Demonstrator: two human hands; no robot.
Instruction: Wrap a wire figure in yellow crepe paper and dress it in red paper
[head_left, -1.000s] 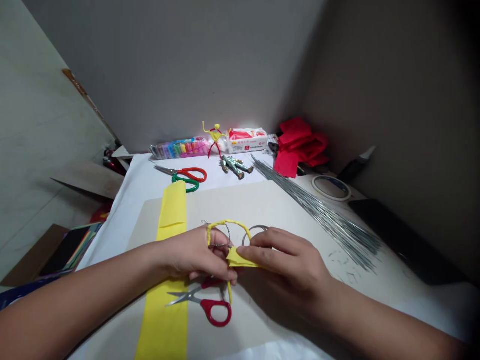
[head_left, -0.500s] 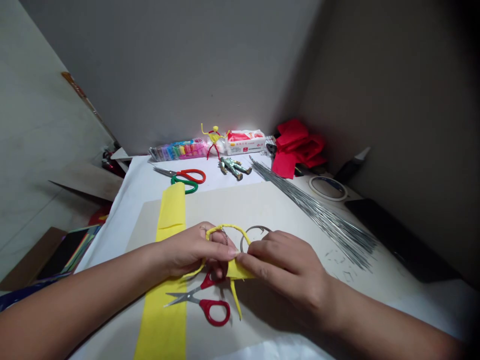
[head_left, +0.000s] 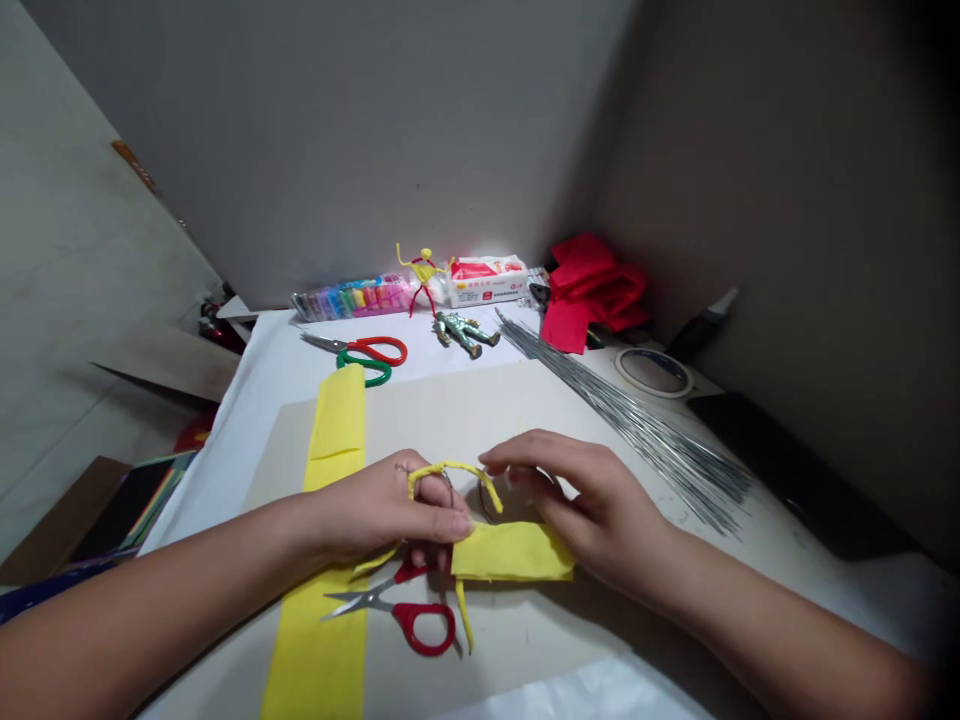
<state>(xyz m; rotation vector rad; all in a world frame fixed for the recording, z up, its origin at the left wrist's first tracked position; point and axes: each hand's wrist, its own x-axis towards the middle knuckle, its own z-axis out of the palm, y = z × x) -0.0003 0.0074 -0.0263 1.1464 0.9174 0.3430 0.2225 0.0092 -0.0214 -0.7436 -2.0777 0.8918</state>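
Observation:
My left hand [head_left: 409, 510] pinches a yellow paper-wrapped wire [head_left: 450, 467] that arches up over the fingers, with more yellow wrapped ends hanging below. Under the same thumb is one end of a flat yellow crepe paper strip [head_left: 514, 552], which stretches right towards my other palm. Just behind the arch, my right hand [head_left: 581, 490] has its fingers loosely curved and apart, its fingertips close to the wire; whether they touch it I cannot tell. Red-handled scissors [head_left: 420, 620] lie partly open below my left hand, on a long yellow crepe paper band [head_left: 319, 650] and the board.
Green-and-orange scissors [head_left: 360, 350] lie behind the band. A yellow-and-red wire figure [head_left: 424, 275] stands at the back near a silvery figure [head_left: 465, 332]. Bundled wires [head_left: 630, 420], a tape roll [head_left: 654, 372] and red crepe paper [head_left: 592, 290] occupy the right side.
My right hand has let go of the pinch beside my left thumb and moved up and right, its fingers spreading. The yellow strip now lies extended to the right. My left hand keeps its hold.

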